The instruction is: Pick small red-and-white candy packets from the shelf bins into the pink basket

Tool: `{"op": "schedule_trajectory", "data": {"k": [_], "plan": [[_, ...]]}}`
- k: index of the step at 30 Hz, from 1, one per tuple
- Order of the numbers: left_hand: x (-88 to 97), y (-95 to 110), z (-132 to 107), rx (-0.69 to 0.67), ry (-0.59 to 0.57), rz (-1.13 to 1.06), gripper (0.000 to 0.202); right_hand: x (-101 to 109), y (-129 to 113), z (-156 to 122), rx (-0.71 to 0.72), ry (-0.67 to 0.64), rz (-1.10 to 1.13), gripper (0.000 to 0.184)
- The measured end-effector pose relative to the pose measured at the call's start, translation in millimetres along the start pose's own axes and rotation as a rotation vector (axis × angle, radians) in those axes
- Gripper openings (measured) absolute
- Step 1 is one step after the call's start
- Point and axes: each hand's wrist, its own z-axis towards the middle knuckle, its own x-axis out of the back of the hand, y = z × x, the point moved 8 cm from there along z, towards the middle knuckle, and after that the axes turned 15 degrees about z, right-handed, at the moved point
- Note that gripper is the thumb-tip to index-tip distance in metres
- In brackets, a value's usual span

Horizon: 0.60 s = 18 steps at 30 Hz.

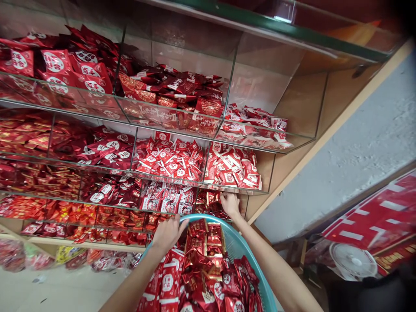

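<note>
Left hand (169,233) clasped basket (237,243) rim; right hand (230,205) inside shelf (292,176) (grip: couldn't tell); heaped packets (205,271) risked spilling if basket tipped.

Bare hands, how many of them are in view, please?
2: the left hand on the rim of the teal basket, the right hand at shelved red packets. No others show.

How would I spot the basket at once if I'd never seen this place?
Start at the big wood-and-glass shelving unit that fills most of the view. In front of its lower right part, the basket is between the person's forearms, the left hand at its rim. It is rounded and blue-green, unlike the boxy compartments behind it, though it too holds shiny red packets.
</note>
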Motion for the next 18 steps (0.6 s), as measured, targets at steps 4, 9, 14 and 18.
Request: {"op": "schedule_trajectory", "data": {"k": [4, 9, 14, 18], "plan": [[2.9, 0, -1, 0.007, -0.033, 0.004, 0.061, -30, -9, 5, 0.021, -0.092, 0.085, 0.041], [3.2, 0, -1, 0.017, -0.030, -0.005, 0.061, -49, -17, 7, 0.095, -0.230, 0.012, 0.039], [2.0, 0, -1, 0.014, -0.022, -0.010, 0.062, -46, -1, -2, 0.080, -0.305, -0.280, 0.016], [1.4, -1, -1, 0.028, -0.025, -0.016, 0.062, -56, 3, -10, 0.063, -0.359, -0.457, 0.018]]}}
